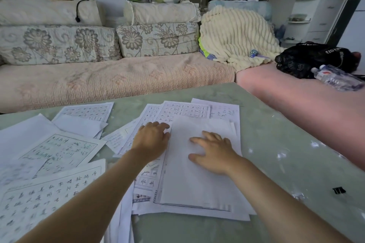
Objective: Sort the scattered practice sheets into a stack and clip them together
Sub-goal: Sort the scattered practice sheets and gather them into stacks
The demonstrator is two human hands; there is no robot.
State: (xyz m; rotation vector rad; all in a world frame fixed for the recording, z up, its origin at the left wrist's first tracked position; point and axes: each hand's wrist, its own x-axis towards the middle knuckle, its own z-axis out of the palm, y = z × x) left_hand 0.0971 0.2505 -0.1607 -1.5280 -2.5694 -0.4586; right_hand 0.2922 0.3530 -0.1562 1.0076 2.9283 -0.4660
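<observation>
A loose stack of practice sheets [195,189] lies in the middle of the pale green table [276,144], its top sheet blank side up. My right hand [214,154] rests flat on that top sheet with fingers spread. At the stack's left edge my left hand [152,140] presses on the sheets, fingers straight. Several more sheets with handwritten characters [49,173] lie scattered to the left, overlapping one another. A black binder clip [339,190] sits on the table at the right, apart from both hands.
A sofa [118,79] with floral cushions runs behind the table. A cream blanket [235,39], a black bag [308,59] and a plastic water bottle [335,78] lie on the seat at the right.
</observation>
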